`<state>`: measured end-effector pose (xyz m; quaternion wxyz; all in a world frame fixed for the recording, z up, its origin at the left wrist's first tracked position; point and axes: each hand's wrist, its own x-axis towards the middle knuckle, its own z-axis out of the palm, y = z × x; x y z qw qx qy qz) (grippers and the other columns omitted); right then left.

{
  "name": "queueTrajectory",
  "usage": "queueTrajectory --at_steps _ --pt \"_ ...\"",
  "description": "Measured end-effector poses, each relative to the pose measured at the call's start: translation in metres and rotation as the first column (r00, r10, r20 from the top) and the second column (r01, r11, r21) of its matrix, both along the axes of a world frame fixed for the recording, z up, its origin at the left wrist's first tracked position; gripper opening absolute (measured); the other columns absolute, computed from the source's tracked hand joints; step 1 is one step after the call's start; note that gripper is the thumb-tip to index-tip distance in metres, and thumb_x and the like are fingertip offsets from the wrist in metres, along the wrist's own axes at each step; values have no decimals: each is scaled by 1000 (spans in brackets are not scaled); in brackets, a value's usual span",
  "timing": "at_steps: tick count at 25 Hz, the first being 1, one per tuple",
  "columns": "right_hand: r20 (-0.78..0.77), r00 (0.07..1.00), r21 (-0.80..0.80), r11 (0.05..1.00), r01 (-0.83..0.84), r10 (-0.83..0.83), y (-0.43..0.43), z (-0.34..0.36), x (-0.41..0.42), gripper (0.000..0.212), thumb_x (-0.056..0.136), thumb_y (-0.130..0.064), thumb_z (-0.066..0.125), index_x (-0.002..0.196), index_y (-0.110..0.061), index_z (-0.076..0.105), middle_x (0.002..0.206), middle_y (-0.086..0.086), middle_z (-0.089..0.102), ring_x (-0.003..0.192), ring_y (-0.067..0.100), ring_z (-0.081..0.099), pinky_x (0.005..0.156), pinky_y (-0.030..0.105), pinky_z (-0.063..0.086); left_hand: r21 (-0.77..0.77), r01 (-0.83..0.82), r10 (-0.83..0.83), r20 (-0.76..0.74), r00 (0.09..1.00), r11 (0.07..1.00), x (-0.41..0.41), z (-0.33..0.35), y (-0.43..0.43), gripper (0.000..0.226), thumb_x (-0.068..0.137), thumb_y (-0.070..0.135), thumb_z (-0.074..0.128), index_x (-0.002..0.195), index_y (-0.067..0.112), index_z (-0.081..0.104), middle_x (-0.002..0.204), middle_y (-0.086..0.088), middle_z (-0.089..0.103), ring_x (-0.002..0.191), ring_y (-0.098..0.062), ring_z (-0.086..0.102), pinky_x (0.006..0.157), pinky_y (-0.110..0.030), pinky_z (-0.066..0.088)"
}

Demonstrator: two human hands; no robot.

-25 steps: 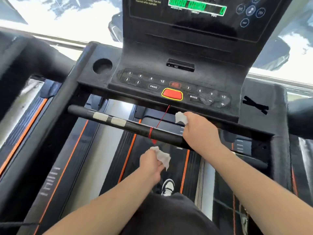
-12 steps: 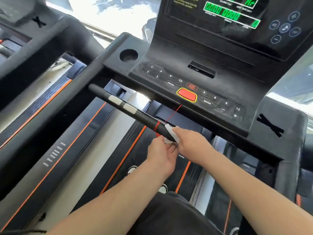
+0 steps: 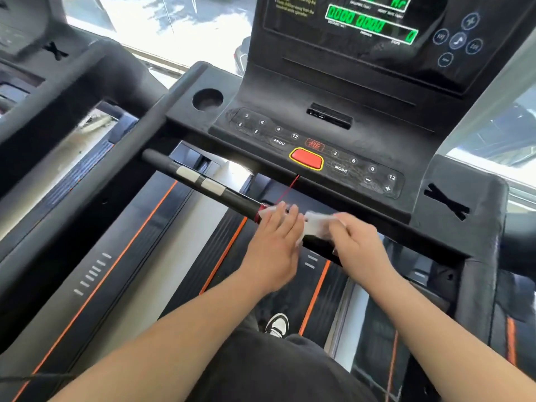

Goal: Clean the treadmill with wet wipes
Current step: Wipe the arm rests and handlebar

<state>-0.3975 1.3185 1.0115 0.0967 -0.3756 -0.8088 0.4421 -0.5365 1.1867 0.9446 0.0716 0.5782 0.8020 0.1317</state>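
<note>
Right hand point(image 3: 356, 245): fingers curled, pinching wipe point(image 3: 316, 224) against bar point(image 3: 232, 197).
Left hand point(image 3: 272, 245): fingers straight, laid flat across bar, touching wipe's edge.
Cup holder point(image 3: 207, 100): round well left of keypad, inside too dark to tell.

neighbouring treadmill point(image 3: 58, 91) standing just to the left | window point(image 3: 179, 27) letting bright daylight in ahead | dark car point(image 3: 240, 58) showing outside through the glass | black-and-white shoe point(image 3: 278, 324) resting far below
</note>
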Motion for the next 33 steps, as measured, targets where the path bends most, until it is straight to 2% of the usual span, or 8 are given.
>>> queueTrajectory --at_steps 6,9,14,17,21,26,30,33 --pt "-38 980 -84 978 193 -197 -4 4 -11 27 96 -22 44 76 -10 56 69 2 57 69 23 53 69 49 50 54 128 -130 40 991 990 27 -17 -31 58 109 31 24 160 3 28 170 -12 17 160 -25 6 130 -44 12" --pt "-80 983 -51 985 163 -167 -8 12 -28 26 98 -18 44 81 -5 59 76 11 60 70 18 50 66 38 42 88 35 -74 479 875 995 36 -1 -54 50 108 34 33 151 15 51 160 -2 45 153 -11 30 127 -31 21" --pt "-110 939 -453 857 245 -326 -20 19 -82 27 86 -27 61 79 -1 61 77 2 56 76 17 51 73 35 39 -412 -694 266 911 -315 591 -6 43 -47 28 95 31 55 104 18 78 102 -7 77 95 -27 73 95 -49 56" --pt "38 906 -746 591 306 -421 -32 22 -120 33 76 -32 71 103 -13 76 100 4 78 94 29 74 92 49 57 -510 -668 148 840 -522 542 -56 57 -55 36 99 30 52 120 5 68 106 -17 75 88 -31 73 87 -50 57" --pt "-41 917 -647 710 278 -397 -44 25 -163 18 87 -28 64 90 -13 73 90 7 75 89 24 73 86 44 60 -539 -648 63 792 -607 538 -119 66 -67 45 99 26 56 138 3 59 130 -21 69 117 -36 68 92 -50 59" --pt "-140 990 378 925 47 7 -62 24 -193 17 95 -15 48 99 -20 64 86 -5 66 74 13 56 65 35 45 -330 -818 281 935 -216 471 -206 91 -67 23 103 15 52 108 1 70 108 -16 76 101 -29 72 95 -40 57" --pt "378 911 375 873 -312 164 -98 -24 -209 54 82 -18 37 131 -12 58 124 11 65 110 37 62 88 48 53 335 -338 240 302 923 879 -262 79 -65 13 104 14 51 110 10 62 108 -2 71 103 -21 65 85 -25 45" --pt "593 782 324 832 -450 192 -106 -43 -216 67 83 -22 32 142 4 51 124 21 63 104 43 61 94 54 50 74 212 -203 -118 972 974 -265 17 -76 44 94 17 63 135 4 57 129 -16 65 119 -38 61 107 -41 38"
